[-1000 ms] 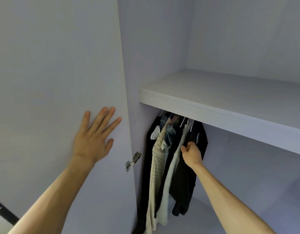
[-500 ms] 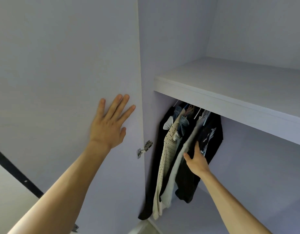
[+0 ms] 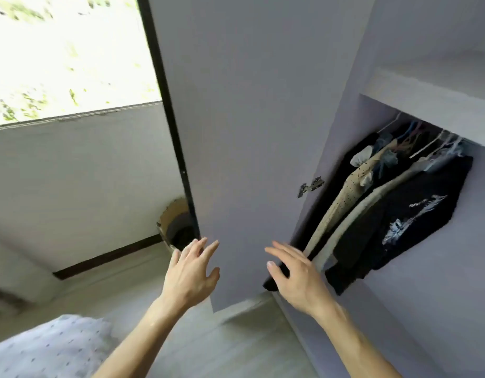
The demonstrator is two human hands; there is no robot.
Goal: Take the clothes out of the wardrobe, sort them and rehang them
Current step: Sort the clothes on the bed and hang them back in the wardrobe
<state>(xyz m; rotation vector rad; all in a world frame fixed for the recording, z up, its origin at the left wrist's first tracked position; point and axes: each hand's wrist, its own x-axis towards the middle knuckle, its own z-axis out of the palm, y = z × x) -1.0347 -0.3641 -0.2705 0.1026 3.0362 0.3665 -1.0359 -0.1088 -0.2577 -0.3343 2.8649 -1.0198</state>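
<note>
Several clothes hang on hangers inside the open wardrobe at the right: a black printed T-shirt (image 3: 410,216), a cream garment (image 3: 353,214) and a beige dotted top (image 3: 342,203). The pale wardrobe door (image 3: 244,118) stands open in the middle. My left hand (image 3: 189,274) hovers with spread fingers in front of the door's lower edge. My right hand (image 3: 296,274) is open just left of the hanging hems, holding nothing; whether it touches them I cannot tell.
A shelf (image 3: 432,102) runs above the clothes rail. A door hinge (image 3: 309,186) sits on the wardrobe side. A window (image 3: 66,53) and a round hole in the wall (image 3: 178,227) lie left. A dotted bedcover (image 3: 47,347) fills the lower left.
The view swung left and down. My left hand came off the door and dropped. My right hand let go of the dark garment and drew back out of the wardrobe.
</note>
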